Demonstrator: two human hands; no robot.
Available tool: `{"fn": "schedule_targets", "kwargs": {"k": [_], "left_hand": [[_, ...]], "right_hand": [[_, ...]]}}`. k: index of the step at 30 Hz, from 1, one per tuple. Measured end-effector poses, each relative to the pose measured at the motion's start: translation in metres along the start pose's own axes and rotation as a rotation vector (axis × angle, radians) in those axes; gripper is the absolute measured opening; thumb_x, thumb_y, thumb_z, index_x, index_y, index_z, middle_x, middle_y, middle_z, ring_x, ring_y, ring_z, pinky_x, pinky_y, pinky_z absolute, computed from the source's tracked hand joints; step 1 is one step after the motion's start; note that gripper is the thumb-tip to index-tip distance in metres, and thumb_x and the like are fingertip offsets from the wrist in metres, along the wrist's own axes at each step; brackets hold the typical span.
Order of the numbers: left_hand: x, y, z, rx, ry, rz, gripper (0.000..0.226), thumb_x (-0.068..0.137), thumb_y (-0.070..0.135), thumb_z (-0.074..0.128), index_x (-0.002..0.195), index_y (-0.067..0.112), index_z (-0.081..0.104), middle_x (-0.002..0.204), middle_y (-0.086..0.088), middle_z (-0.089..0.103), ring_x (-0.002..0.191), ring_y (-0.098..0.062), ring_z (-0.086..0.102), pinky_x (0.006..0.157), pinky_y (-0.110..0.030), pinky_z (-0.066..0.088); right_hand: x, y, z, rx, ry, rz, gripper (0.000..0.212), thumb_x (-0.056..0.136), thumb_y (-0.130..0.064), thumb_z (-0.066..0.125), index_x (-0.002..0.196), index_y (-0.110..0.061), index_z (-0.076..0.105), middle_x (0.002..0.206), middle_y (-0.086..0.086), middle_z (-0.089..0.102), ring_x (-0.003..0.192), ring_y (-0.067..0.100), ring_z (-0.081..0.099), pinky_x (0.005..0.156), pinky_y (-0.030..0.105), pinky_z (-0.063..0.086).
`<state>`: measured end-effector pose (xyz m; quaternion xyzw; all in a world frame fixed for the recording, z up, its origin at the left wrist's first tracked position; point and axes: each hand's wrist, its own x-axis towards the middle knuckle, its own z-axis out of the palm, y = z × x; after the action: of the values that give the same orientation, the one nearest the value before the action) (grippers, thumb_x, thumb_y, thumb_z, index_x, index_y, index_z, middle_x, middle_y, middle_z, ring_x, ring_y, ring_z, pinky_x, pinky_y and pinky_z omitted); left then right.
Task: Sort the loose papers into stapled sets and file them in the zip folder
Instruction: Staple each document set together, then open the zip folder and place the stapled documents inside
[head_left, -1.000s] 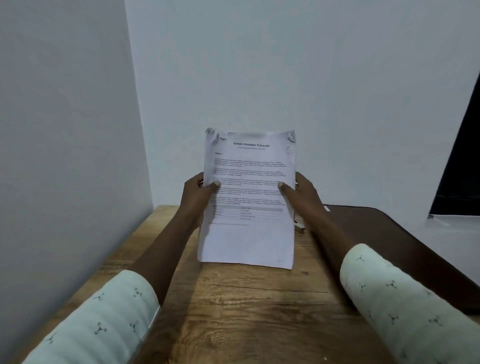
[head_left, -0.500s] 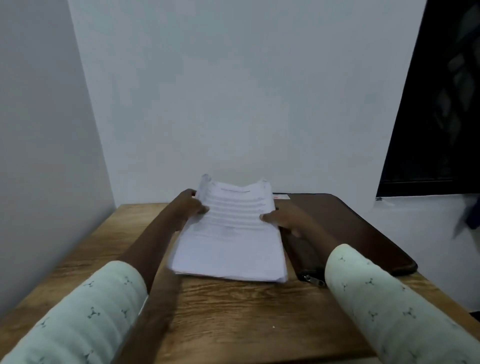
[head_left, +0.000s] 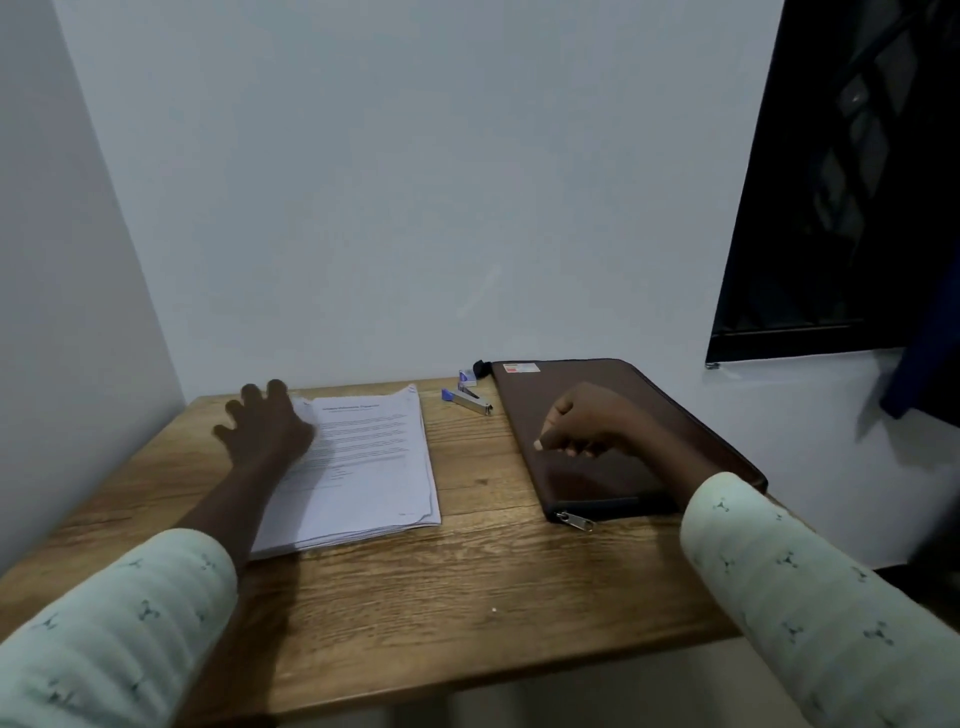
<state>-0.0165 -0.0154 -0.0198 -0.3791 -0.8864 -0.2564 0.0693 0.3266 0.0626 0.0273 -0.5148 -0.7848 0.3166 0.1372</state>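
A stack of white printed papers (head_left: 363, 467) lies flat on the wooden table (head_left: 415, 613), left of centre. My left hand (head_left: 265, 426) is over the stack's upper left corner with its fingers spread, blurred by motion. The brown zip folder (head_left: 623, 384) lies closed at the right, its zip pull (head_left: 574, 520) at the near corner. My right hand (head_left: 582, 423) hovers over or rests on the folder with loosely curled fingers and holds nothing. A blue and silver stapler (head_left: 467, 401) lies between papers and folder at the back.
A small blue staple box (head_left: 467, 376) sits behind the stapler by the wall. White walls close the table at the left and back. A dark window (head_left: 841, 182) is at the upper right. Bare wood shows along the near edge.
Both hands lowered the paper stack from upright to flat on the table and let it go. My right hand moved right over the folder; my left stays by the stack's corner.
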Motion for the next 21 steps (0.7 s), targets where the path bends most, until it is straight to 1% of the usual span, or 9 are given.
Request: {"fn": "schedule_targets", "kwargs": {"k": [2, 4, 6, 9, 12, 14, 16, 19, 21], "left_hand": [[-0.009, 0.018, 0.007, -0.101, 0.128, 0.187, 0.044, 0.088, 0.013, 0.062, 0.132, 0.011, 0.052, 0.136, -0.02, 0.047, 0.127, -0.041, 0.04, 0.102, -0.05, 0.035], [-0.029, 0.048, 0.014, -0.293, 0.154, 0.385, 0.034, 0.086, 0.007, 0.064, 0.12, 0.009, 0.062, 0.122, -0.018, 0.059, 0.117, -0.035, 0.051, 0.092, -0.04, 0.041], [-0.054, 0.082, 0.014, -0.496, 0.019, 0.518, 0.021, 0.088, 0.005, 0.063, 0.108, 0.011, 0.068, 0.103, -0.012, 0.067, 0.092, -0.025, 0.063, 0.076, -0.03, 0.046], [-0.087, 0.121, 0.014, -0.585, -0.351, 0.692, 0.02, 0.09, 0.002, 0.062, 0.105, 0.014, 0.069, 0.093, -0.007, 0.068, 0.059, -0.013, 0.063, 0.055, -0.028, 0.053], [-0.114, 0.144, 0.022, -0.418, -0.619, 0.872, 0.04, 0.084, -0.007, 0.062, 0.116, 0.016, 0.069, 0.109, -0.003, 0.069, 0.068, -0.013, 0.067, 0.062, -0.028, 0.058], [-0.124, 0.152, 0.024, -0.392, -0.632, 0.894, 0.044, 0.081, -0.008, 0.06, 0.117, 0.018, 0.07, 0.116, 0.001, 0.069, 0.071, 0.005, 0.061, 0.065, -0.011, 0.049], [-0.13, 0.153, 0.023, -0.423, -0.626, 0.871, 0.043, 0.083, -0.008, 0.057, 0.116, 0.016, 0.07, 0.116, 0.004, 0.068, 0.074, 0.012, 0.058, 0.063, -0.001, 0.041], [-0.133, 0.149, 0.023, -0.43, -0.607, 0.848, 0.043, 0.083, -0.01, 0.052, 0.112, 0.014, 0.071, 0.109, 0.008, 0.067, 0.081, 0.008, 0.058, 0.068, -0.001, 0.042], [-0.134, 0.148, 0.024, -0.397, -0.593, 0.87, 0.043, 0.078, -0.01, 0.057, 0.109, 0.014, 0.074, 0.108, 0.008, 0.07, 0.084, 0.008, 0.058, 0.073, -0.006, 0.045]], "right_hand": [[-0.006, 0.003, -0.001, -0.051, -0.012, 0.0, 0.013, 0.077, -0.015, 0.081, 0.073, -0.013, 0.069, 0.068, 0.008, 0.063, 0.059, 0.015, 0.055, 0.046, 0.017, 0.043], [-0.015, 0.01, -0.001, -0.086, -0.01, 0.01, 0.013, 0.074, -0.016, 0.083, 0.072, -0.014, 0.07, 0.066, 0.006, 0.063, 0.058, 0.015, 0.055, 0.046, 0.017, 0.042], [-0.023, 0.012, -0.001, -0.137, 0.008, 0.017, 0.014, 0.072, -0.018, 0.085, 0.071, -0.016, 0.07, 0.059, 0.001, 0.062, 0.056, 0.012, 0.055, 0.046, 0.017, 0.043], [-0.038, 0.016, 0.0, -0.231, 0.026, 0.038, 0.021, 0.07, -0.026, 0.087, 0.067, -0.018, 0.067, 0.059, -0.002, 0.06, 0.058, 0.013, 0.056, 0.048, 0.019, 0.044], [-0.056, 0.019, 0.001, -0.296, 0.053, 0.065, 0.026, 0.072, -0.033, 0.084, 0.064, -0.016, 0.065, 0.061, 0.0, 0.065, 0.052, 0.012, 0.055, 0.05, 0.019, 0.043], [-0.069, 0.021, 0.001, -0.301, 0.003, 0.11, 0.026, 0.074, -0.033, 0.081, 0.062, -0.016, 0.066, 0.059, -0.001, 0.066, 0.046, 0.011, 0.053, 0.052, 0.02, 0.043], [-0.078, 0.023, 0.003, -0.287, -0.084, 0.157, 0.022, 0.077, -0.031, 0.08, 0.068, -0.014, 0.069, 0.065, 0.0, 0.068, 0.048, 0.011, 0.052, 0.06, 0.023, 0.046], [-0.085, 0.024, 0.009, -0.253, -0.104, 0.182, 0.018, 0.082, -0.026, 0.077, 0.079, -0.009, 0.071, 0.069, 0.003, 0.069, 0.049, 0.01, 0.052, 0.06, 0.023, 0.046], [-0.086, 0.023, 0.014, -0.258, -0.077, 0.168, 0.019, 0.082, -0.024, 0.077, 0.073, -0.01, 0.069, 0.063, 0.001, 0.066, 0.047, 0.009, 0.053, 0.055, 0.02, 0.045]]}}
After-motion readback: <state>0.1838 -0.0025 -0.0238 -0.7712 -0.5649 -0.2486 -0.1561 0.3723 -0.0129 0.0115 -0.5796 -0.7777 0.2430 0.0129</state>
